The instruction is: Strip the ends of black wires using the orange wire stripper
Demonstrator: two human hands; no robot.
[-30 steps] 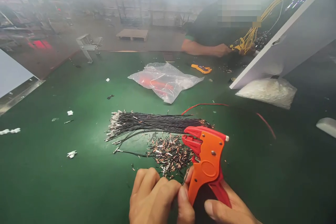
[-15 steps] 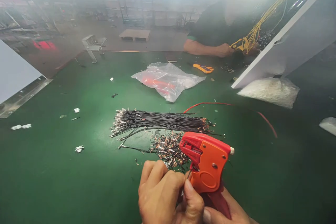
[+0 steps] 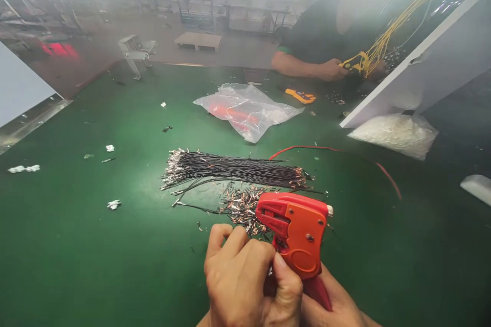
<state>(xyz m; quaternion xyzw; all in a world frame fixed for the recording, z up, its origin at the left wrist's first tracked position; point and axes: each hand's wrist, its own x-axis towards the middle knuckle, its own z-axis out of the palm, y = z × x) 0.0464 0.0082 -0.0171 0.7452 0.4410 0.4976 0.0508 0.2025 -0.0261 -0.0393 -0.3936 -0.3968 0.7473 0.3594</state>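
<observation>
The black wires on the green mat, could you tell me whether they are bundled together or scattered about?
Bundled: the black wires lie side by side in one flat sheaf, ends aligned. A few strays curve off beside the loose metal terminals.

Right hand (image 3: 337, 306) grips orange crimping tool (image 3: 297, 235); left hand (image 3: 245, 278) pinches at its jaw, maybe a terminal; black wires (image 3: 233, 169) beyond.

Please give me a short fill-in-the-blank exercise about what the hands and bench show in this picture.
1. The right hand holds an orange and red ____ tool.
2. The bundle of black wires lies on a ____ table mat.
3. The left hand is pressed against the tool's ____ side.
4. A clear plastic bag lies ____ the wire bundle.

Missing words: wire-stripping; green; left; beyond
</observation>
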